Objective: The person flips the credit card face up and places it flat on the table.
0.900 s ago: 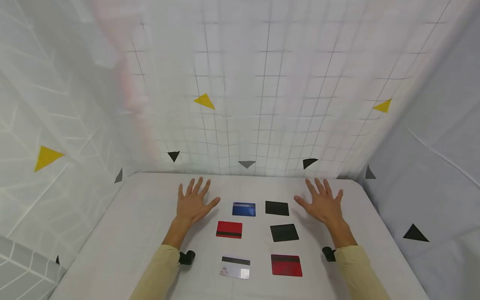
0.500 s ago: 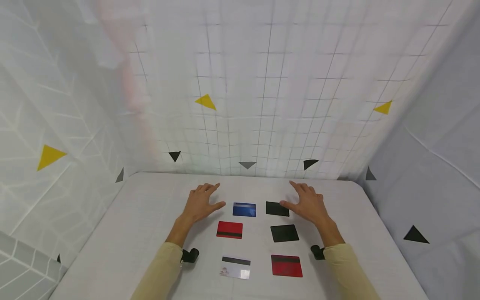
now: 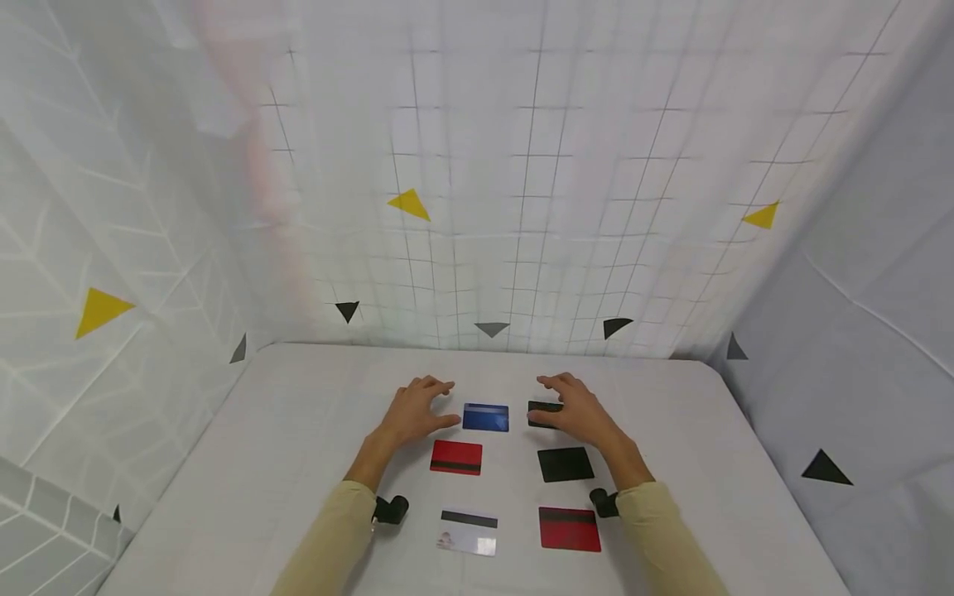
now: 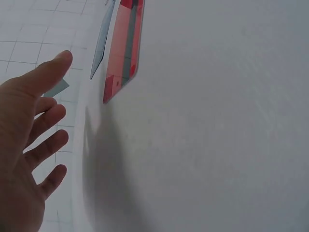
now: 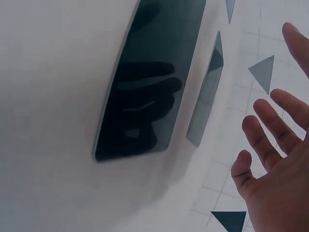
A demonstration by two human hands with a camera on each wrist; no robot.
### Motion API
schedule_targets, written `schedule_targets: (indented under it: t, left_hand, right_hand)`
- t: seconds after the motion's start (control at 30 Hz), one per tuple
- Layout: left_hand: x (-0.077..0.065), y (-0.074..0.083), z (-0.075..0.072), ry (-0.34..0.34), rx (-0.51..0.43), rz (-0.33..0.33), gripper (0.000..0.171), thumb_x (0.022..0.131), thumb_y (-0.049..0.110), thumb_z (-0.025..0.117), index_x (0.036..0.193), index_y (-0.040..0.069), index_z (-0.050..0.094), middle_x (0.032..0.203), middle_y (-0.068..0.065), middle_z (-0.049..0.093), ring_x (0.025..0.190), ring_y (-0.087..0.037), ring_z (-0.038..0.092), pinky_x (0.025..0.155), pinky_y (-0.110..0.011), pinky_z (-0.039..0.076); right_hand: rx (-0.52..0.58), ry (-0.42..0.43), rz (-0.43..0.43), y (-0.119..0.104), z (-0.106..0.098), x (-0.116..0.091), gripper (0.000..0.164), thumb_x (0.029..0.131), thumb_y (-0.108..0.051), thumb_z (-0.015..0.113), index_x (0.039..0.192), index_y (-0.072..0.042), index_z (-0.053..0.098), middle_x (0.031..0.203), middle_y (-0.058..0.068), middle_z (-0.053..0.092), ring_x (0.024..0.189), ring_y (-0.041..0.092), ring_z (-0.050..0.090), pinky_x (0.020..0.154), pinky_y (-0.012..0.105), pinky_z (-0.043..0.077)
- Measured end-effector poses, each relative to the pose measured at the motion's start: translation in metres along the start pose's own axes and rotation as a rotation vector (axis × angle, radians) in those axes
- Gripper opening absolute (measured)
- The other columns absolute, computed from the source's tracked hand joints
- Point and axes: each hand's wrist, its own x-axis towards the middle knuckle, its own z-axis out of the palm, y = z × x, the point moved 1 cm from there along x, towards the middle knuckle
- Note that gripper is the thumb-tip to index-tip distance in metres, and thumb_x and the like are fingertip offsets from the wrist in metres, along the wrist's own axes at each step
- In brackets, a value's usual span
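Left hand [image 3: 410, 413] and right hand [image 3: 585, 413] sit closer together, loosely bent, empty; blue card [image 3: 486, 418], far black card [image 3: 545, 406] within reach.

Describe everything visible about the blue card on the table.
The blue card is a thin, glossy rectangle that looks like plastic, with a paler stripe along its far side. It lies flat on the white table, left of the far black card with a gap between. The left hand is close to its left edge, apparently not touching. Any print is too small to read.
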Motion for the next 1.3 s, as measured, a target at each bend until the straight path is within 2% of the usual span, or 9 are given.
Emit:
schedule_targets:
  t: [0.23, 0.4, 0.57, 0.67, 0.77, 0.97, 1.13, 1.3]
  left_hand:
    - [0.004, 0.003, 0.007, -0.044, 0.017, 0.012, 0.069, 0.082, 0.051, 0.079, 0.14, 0.017, 0.061, 0.128, -0.002, 0.062, 0.123, -0.026, 0.052, 0.1, -0.053, 0.041]
    - [0.005, 0.003, 0.012, -0.051, 0.028, 0.017, 0.067, 0.082, 0.051, 0.079, 0.138, 0.019, 0.063, 0.126, -0.001, 0.062, 0.121, -0.024, 0.052, 0.098, -0.05, 0.042]
    - [0.006, 0.004, 0.015, -0.054, 0.022, 0.024, 0.066, 0.081, 0.049, 0.08, 0.137, 0.018, 0.063, 0.12, -0.001, 0.062, 0.116, -0.023, 0.053, 0.094, -0.048, 0.043]
    - [0.007, 0.005, 0.016, -0.065, 0.029, 0.025, 0.066, 0.081, 0.049, 0.08, 0.137, 0.018, 0.064, 0.11, 0.0, 0.063, 0.108, -0.021, 0.053, 0.089, -0.045, 0.043]
    - [0.008, 0.006, 0.017, -0.083, 0.03, 0.026, 0.065, 0.082, 0.049, 0.08, 0.137, 0.018, 0.064, 0.096, 0.003, 0.061, 0.097, -0.018, 0.052, 0.081, -0.041, 0.04]
    - [0.01, 0.008, 0.016, -0.129, -0.042, -0.002, 0.064, 0.083, 0.046, 0.08, 0.138, 0.019, 0.063, 0.083, 0.003, 0.053, 0.086, -0.015, 0.047, 0.075, -0.039, 0.034]
    - [0.01, 0.009, 0.016, -0.15, -0.098, -0.009, 0.062, 0.083, 0.042, 0.082, 0.137, 0.018, 0.063, 0.087, 0.001, 0.058, 0.087, -0.015, 0.05, 0.076, -0.039, 0.036]
    - [0.01, 0.009, 0.017, -0.153, -0.101, -0.024, 0.06, 0.083, 0.04, 0.082, 0.136, 0.02, 0.064, 0.092, 0.002, 0.06, 0.09, -0.015, 0.052, 0.08, -0.04, 0.039]
  right_hand:
    - [0.024, -0.025, -0.014, -0.009, 0.015, 0.005, 0.074, 0.083, -0.047, 0.079, 0.144, -0.013, 0.056, 0.129, 0.012, 0.057, 0.113, 0.031, 0.059, 0.093, 0.053, 0.051]
    - [0.004, -0.053, -0.021, -0.013, 0.023, 0.006, 0.071, 0.083, -0.045, 0.08, 0.141, -0.012, 0.058, 0.123, 0.01, 0.059, 0.112, 0.028, 0.058, 0.095, 0.05, 0.051]
    - [0.016, -0.082, -0.002, -0.019, 0.026, 0.007, 0.07, 0.081, -0.044, 0.082, 0.14, -0.013, 0.06, 0.103, 0.004, 0.06, 0.093, 0.02, 0.056, 0.082, 0.038, 0.053]
    - [0.021, -0.102, 0.015, -0.022, 0.028, 0.009, 0.069, 0.081, -0.044, 0.083, 0.139, -0.014, 0.06, 0.091, 0.001, 0.058, 0.083, 0.017, 0.053, 0.069, 0.031, 0.05]
    - [0.028, -0.118, 0.039, -0.024, 0.031, 0.011, 0.068, 0.08, -0.042, 0.084, 0.138, -0.016, 0.061, 0.084, 0.0, 0.057, 0.078, 0.017, 0.052, 0.063, 0.03, 0.047]
    - [0.02, -0.149, 0.079, -0.029, 0.035, 0.014, 0.068, 0.079, -0.045, 0.084, 0.138, -0.02, 0.06, 0.089, 0.001, 0.059, 0.082, 0.018, 0.054, 0.066, 0.032, 0.05]
    - [-0.001, -0.168, 0.092, -0.03, 0.037, 0.016, 0.066, 0.08, -0.045, 0.083, 0.137, -0.022, 0.061, 0.093, 0.001, 0.062, 0.083, 0.019, 0.056, 0.069, 0.034, 0.052]
    - [-0.026, -0.164, 0.106, -0.03, 0.041, 0.018, 0.062, 0.08, -0.043, 0.083, 0.135, -0.023, 0.062, 0.094, 0.0, 0.064, 0.083, 0.018, 0.057, 0.069, 0.034, 0.052]
